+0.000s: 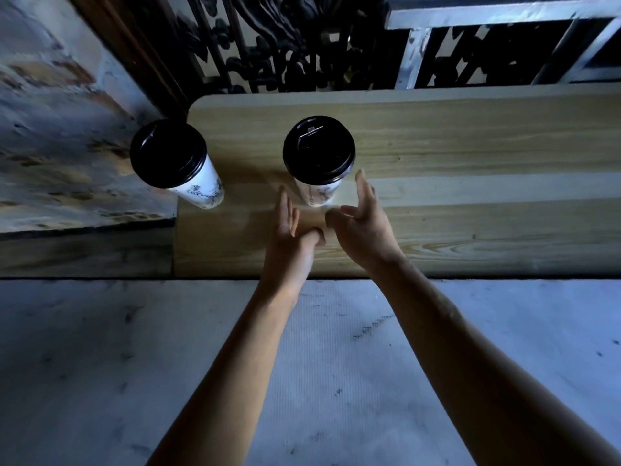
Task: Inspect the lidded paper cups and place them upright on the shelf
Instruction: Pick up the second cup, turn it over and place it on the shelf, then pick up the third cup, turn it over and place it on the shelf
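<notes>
Cups, two, white paper with black lids, upright on wooden shelf (470, 146): left cup (178, 163) at left end, right cup (319, 156) mid-shelf. Left hand (290, 237) and right hand (364, 223) open, empty, flanking right cup's base, apparently not touching.

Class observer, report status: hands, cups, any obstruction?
Left hand and right hand open, flanking the right cup. Both cups upright on the shelf, left cup at its corner. Nothing obstructing.

Two bare forearms, no sleeves; left hand (291, 237) and right hand (364, 223) ungloved, slender fingers.
</notes>
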`<state>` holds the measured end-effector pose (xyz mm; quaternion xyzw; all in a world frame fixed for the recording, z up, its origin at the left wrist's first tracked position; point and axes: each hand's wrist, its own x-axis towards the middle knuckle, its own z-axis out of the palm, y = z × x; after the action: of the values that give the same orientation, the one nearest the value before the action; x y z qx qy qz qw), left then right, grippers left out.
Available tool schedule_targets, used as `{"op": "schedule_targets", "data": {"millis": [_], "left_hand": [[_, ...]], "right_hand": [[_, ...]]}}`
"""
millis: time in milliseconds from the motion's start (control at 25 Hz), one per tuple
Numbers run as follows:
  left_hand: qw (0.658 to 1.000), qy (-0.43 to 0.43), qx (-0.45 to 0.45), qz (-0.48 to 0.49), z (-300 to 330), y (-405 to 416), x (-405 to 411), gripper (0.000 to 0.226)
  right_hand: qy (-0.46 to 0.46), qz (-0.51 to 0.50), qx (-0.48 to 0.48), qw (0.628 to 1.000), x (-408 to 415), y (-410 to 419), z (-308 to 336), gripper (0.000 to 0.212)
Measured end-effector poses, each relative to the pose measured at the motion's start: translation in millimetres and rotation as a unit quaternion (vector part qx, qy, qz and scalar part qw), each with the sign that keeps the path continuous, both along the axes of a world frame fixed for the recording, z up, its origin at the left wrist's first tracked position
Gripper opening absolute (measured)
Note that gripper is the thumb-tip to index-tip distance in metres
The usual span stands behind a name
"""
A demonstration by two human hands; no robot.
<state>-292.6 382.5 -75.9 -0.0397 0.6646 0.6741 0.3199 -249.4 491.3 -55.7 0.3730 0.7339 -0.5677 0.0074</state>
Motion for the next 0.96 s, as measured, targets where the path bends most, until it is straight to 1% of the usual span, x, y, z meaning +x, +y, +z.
{"op": "schedule_targets", "data": {"millis": [40, 120, 200, 320, 440, 480, 520, 640, 720, 760, 840, 920, 960], "left_hand": [[1.0, 0.004, -0.009, -0.008, 2.1, -4.1, 5.8, 0.096], [0.999, 0.004, -0.028, -0.017, 10.5, -13.4, 19.0, 0.095], [0.998, 0.002, -0.051, -0.026, 23.3, -22.4, 37.3, 0.091], [0.996, 0.014, -0.082, -0.035, 54.5, -30.8, 90.4, 0.084], [0.994, 0.045, -0.085, -0.048, 90.6, -31.4, 150.7, 0.072], [0.993, 0.053, -0.092, -0.056, 98.7, -31.1, 169.0, 0.069], [0.991, 0.074, -0.094, -0.063, 105.3, -31.5, 188.2, 0.066], [0.975, 0.191, -0.091, -0.068, 129.4, -28.4, 272.7, 0.053], [0.967, 0.23, -0.092, -0.064, 131.7, -27.9, 331.8, 0.053], [0.964, 0.236, -0.106, -0.06, 126.3, -30.8, 359.7, 0.055], [0.961, 0.21, -0.168, -0.063, 103.5, -40.9, 406.4, 0.057], [0.948, 0.145, -0.273, -0.079, 83.2, -50.1, 457.0, 0.054], [0.937, 0.105, -0.316, -0.106, 76.2, -51.9, 479.1, 0.056]], "right_hand": [[-0.021, -0.009, 0.0, 1.0, 6.4, -0.3, 3.2, 0.107], [-0.041, -0.03, 0.0, 0.999, 25.3, -1.3, 15.1, 0.107], [-0.053, -0.054, 0.007, 0.997, 48.3, -0.6, 29.8, 0.1], [-0.061, -0.079, 0.023, 0.995, 102.8, -3.1, 58.9, 0.085], [-0.052, -0.062, 0.036, 0.996, 161.9, -2.7, 102.2, 0.082], [-0.048, -0.047, 0.054, 0.996, 181.4, -0.9, 116.1, 0.081], [-0.039, -0.033, 0.076, 0.996, 201.1, 3.7, 127.0, 0.078], [-0.024, 0.013, 0.17, 0.985, 292.0, 31.7, 168.1, 0.062], [-0.001, 0.035, 0.215, 0.976, 364.2, 52.2, 186.9, 0.045], [0.014, 0.048, 0.229, 0.972, 401.3, 60.4, 193.1, 0.037], [0.013, 0.084, 0.253, 0.964, 467.8, 70.2, 196.8, 0.029], [-0.01, 0.143, 0.258, 0.956, 523.0, 73.9, 189.6, 0.027], [-0.022, 0.17, 0.246, 0.954, 541.3, 72.9, 182.1, 0.027]]}}
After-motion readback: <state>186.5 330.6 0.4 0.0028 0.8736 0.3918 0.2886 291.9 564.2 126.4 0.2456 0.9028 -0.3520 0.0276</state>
